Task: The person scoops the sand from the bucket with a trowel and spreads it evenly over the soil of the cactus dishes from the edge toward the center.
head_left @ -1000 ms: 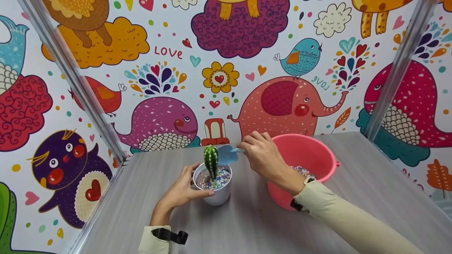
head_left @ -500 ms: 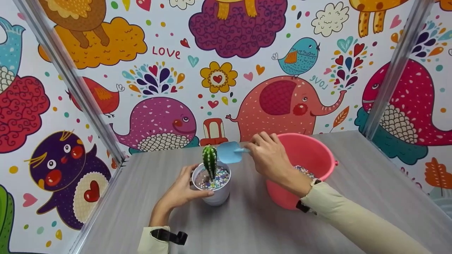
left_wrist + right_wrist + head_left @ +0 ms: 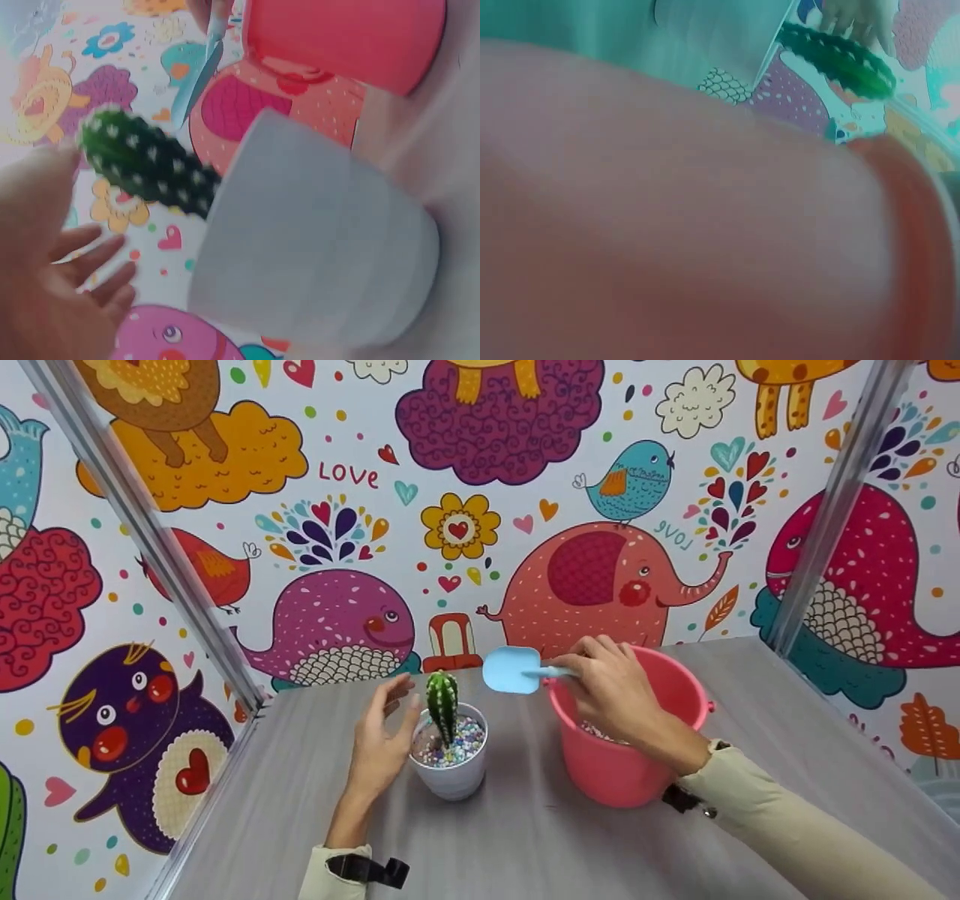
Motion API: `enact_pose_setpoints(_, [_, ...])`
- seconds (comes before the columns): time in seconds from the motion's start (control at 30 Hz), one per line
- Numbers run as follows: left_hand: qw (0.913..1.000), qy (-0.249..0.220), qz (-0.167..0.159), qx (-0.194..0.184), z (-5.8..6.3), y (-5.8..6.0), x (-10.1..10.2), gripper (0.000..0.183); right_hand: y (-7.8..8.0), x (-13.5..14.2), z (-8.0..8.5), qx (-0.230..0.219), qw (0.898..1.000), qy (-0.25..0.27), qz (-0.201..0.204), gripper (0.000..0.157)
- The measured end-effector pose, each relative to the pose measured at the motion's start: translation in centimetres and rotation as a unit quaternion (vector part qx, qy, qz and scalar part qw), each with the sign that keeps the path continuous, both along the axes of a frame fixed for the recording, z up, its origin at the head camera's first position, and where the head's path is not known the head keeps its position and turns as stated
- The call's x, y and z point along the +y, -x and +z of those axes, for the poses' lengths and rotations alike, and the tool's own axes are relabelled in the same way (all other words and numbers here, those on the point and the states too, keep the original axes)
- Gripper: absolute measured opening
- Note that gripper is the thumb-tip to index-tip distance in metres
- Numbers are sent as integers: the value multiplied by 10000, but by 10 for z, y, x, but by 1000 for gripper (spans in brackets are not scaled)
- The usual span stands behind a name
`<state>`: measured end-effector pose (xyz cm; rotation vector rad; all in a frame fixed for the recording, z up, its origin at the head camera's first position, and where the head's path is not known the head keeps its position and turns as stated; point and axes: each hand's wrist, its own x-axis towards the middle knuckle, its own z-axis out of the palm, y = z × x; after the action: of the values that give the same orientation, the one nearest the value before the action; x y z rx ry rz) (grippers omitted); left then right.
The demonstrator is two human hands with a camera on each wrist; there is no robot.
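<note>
A small green cactus (image 3: 442, 706) stands upright in a white pot (image 3: 453, 782), with multicoloured pebbles (image 3: 463, 741) around its base. My left hand (image 3: 382, 739) is just left of the pot, fingers loosely spread and holding nothing. The left wrist view shows that hand (image 3: 60, 277) apart from the pot (image 3: 322, 240). My right hand (image 3: 613, 686) grips the handle of a light blue toy shovel (image 3: 512, 670) above the left rim of a pink bucket (image 3: 619, 769). The shovel's blade points left, behind and to the right of the cactus.
More small pebbles (image 3: 600, 733) lie inside the bucket, partly hidden by my right hand. Everything stands on a grey wood-grain table (image 3: 495, 855). Behind it rises a wall (image 3: 465, 457) printed with cartoon animals, with metal posts (image 3: 150, 532) at the corners.
My left hand has let go of the pot and lifted away to its left. The right hand has carried the shovel right and up, from beside the cactus to the bucket.
</note>
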<state>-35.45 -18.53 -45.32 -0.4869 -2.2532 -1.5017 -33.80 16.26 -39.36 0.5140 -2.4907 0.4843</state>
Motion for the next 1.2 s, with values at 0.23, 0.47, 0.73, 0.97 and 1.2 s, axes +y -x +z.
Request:
enact_pose_setpoints(0.23, [9901,-389,559,1226,13,-11,17,34,-5,34,-2,-323,9988,358,-109,38])
enact_pose_setpoints(0.47, [9750,-296,385,2170,26,-23,45,23,-10,64,-5,-325,9987,269,-273,31])
enact_pose_setpoints(0.73, [9647,880,-659,2394,32,-43,94,15,-17,93,9,-532,9964,-3,-660,35])
enact_pose_setpoints(0.97, [9703,1596,-1275,1293,16,-40,137,19,-15,108,16,-1114,9883,-440,-949,38])
enact_pose_setpoints(1.2, [9810,1240,-1371,583,1,-27,160,28,0,106,10,-1436,9815,-827,-963,35])
